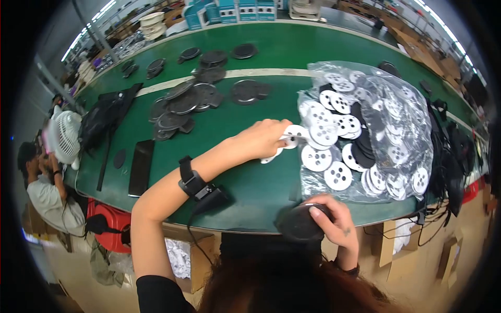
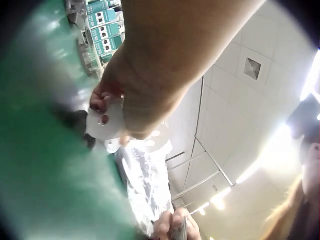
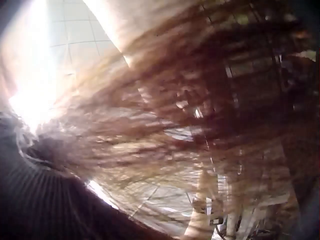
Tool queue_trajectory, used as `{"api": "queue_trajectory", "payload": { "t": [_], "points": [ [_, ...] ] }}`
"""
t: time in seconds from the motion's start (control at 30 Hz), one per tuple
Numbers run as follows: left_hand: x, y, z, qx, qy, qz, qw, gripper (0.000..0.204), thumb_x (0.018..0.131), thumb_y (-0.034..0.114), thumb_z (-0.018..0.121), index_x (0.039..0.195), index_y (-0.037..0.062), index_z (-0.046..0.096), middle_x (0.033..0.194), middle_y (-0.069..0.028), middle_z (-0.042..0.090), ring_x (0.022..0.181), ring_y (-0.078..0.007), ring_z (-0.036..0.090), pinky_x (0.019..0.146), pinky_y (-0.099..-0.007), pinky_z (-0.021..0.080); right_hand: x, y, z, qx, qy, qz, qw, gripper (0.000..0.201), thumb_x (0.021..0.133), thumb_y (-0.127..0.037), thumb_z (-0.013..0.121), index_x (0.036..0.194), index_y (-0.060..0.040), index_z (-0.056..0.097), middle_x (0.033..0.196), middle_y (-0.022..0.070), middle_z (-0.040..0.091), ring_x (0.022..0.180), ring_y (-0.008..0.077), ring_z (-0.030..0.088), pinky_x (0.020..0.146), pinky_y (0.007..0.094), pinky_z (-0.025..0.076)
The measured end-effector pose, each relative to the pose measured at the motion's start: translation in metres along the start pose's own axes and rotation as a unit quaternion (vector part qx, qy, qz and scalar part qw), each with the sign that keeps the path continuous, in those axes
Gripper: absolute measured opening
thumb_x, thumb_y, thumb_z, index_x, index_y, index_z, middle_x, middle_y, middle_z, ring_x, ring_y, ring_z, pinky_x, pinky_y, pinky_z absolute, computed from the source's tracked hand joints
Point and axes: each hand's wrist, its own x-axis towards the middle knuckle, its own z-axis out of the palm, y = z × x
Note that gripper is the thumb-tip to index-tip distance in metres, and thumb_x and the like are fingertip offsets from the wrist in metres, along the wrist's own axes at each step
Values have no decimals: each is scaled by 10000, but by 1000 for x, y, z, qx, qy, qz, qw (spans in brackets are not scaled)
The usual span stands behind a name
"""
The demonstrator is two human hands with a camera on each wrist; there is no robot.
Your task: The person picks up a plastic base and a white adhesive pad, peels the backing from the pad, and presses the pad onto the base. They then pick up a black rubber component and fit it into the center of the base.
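Note:
In the head view the left hand pinches white discs with holes beside the clear plastic bag. The bag holds and underlies many white discs and some black ones. At the table's near edge, the right hand grips a round dark part, thumb on its upper face. The left wrist view shows the left hand on a white disc, and the right hand low in the picture. Hair fills most of the right wrist view, where neither hand can be made out.
Round dark parts lie in a group on the green table, with others farther back. A black slab and black bag are at left, cables at right. A person sits beyond a white fan.

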Motion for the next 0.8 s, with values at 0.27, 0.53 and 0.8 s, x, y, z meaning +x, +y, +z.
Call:
{"api": "queue_trajectory", "payload": {
  "t": [0.27,0.53,0.8],
  "points": [
    [-29,-4,1,66,115,-47,990,140,720,37,594,835,-25,545,816,-217,566,769,-405,558,669,-451,450,-1,-2,2,-10,10,3,1000,146,845,-61,552,971,2,589,881,100,626,791,157,596,712,258,458],
    [-241,35,-81,75,521,-223,821,210,747,57,619,943,-11,590,749,-134,614,635,-203,605,569,-306,454,-3,2,7,-41,63,31,997,162,881,-93,506,987,14,566,887,36,585,826,93,516,765,220,406],
    [-551,-38,119,181,654,-553,483,445,840,184,577,1222,-16,466,1058,-194,588,945,-252,586,827,-338,437,0,11,-18,111,114,72,985,257,872,-115,544,1092,18,543,990,77,594,896,130,557,824,252,431]
  ]
}}
